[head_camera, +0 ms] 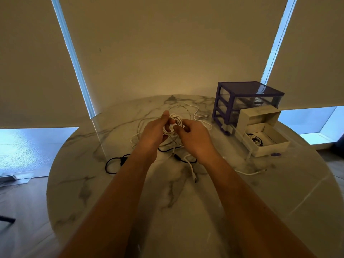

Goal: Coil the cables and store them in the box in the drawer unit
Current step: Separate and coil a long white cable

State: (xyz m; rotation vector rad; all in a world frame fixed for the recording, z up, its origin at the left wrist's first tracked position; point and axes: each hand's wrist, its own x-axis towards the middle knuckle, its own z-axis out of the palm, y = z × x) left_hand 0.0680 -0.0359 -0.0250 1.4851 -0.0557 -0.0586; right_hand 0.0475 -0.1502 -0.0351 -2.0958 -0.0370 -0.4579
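Two hands coiling a thin white cable above a round marble-patterned surface (186,211).

Left hand (156,131) fingers curl round the white cable coil (174,121); right hand (193,136) pinches it w/ thumb & fingers, loose loops trailing behind. Black cables (111,164) & more white ones lie below. At right, purple-framed clear plastic drawer unit (247,101), bottom drawer pulled out w/ open white cardboard box (268,140) inside, holding cables.

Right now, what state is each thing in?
Left hand: grips the white coil.
Right hand: pinches the coil.
White coil: partly wound, held above the table.
Black cable: loose on the table.
Drawer: pulled out.
Box: open, cables inside.
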